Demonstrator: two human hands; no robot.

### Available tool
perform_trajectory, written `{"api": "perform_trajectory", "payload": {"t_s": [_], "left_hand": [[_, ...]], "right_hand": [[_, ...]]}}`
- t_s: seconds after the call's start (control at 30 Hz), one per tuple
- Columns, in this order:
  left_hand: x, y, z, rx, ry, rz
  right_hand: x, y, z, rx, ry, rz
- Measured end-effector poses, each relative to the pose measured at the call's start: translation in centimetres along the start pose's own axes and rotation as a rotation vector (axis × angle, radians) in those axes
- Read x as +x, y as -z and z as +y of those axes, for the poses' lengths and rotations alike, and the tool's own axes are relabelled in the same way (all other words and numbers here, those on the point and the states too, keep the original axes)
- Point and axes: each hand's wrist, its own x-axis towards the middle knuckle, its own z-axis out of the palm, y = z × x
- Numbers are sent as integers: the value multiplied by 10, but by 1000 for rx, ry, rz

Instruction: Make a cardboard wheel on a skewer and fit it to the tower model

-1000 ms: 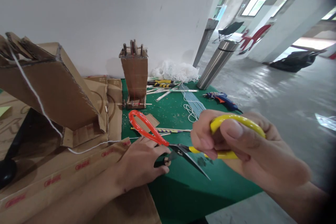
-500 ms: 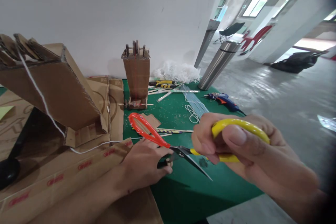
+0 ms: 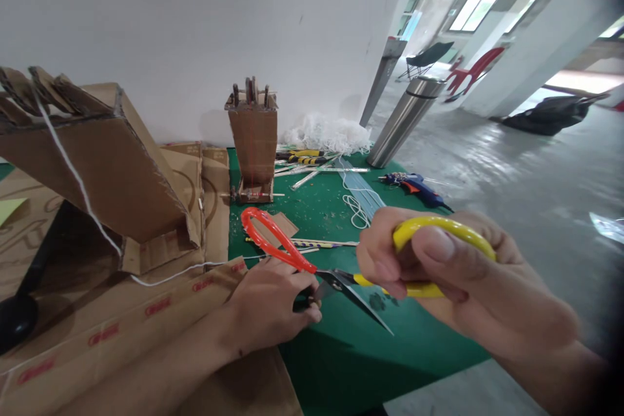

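My right hand (image 3: 468, 279) is closed round the yellow handle of a pair of scissors (image 3: 279, 240). The scissors are spread wide, with the red handle loop pointing to the upper left and one blade slanting down to the right. My left hand (image 3: 275, 305) is closed in a pinch beside the other blade, which is partly hidden near its fingertips. Something small and brownish shows between those fingers, too little to name. White string (image 3: 180, 276) runs from the large cardboard box (image 3: 107, 169) toward my left hand, where its end is hidden.
A smaller cardboard box (image 3: 253, 146) stands upright on the green table (image 3: 331, 364). Behind the scissors lie pliers (image 3: 305, 157), coiled white cord (image 3: 358, 211), a blue strip (image 3: 363, 188) and a glue gun (image 3: 419, 192). A steel flask (image 3: 407, 123) stands at the table's right edge.
Almost nothing differs. My right hand has shifted very slightly left and up with the yellow handle; the left hand keeps its pinch.
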Motion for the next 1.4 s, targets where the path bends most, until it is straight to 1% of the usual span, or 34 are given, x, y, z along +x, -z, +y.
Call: {"api": "perform_trajectory", "payload": {"t_s": [0.13, 0.37, 0.57, 0.8, 1.0, 1.13, 1.23, 1.3, 1.4], "left_hand": [[-2, 2, 0, 41, -35, 0], [1, 1, -4, -28, -34, -25], [0, 3, -3, 75, -105, -31], [2, 0, -6, -35, -39, -34], [0, 3, -5, 34, -101, -33], [1, 2, -4, -15, -44, -39], [1, 1, -4, -15, 9, -8], [0, 1, -3, 17, -4, 0], [0, 1, -2, 52, -40, -21]], "right_hand": [[0, 1, 1, 34, -9, 22], [-2, 2, 3, 21, 4, 30], [-2, 3, 4, 41, 16, 20], [-2, 2, 2, 8, -1, 12], [-1, 0, -1, 6, -3, 13], [-1, 1, 1, 15, -4, 20], [-1, 1, 1, 13, -9, 20], [-1, 0, 0, 19, -11, 19], [-1, -1, -1, 38, -26, 22]]}}
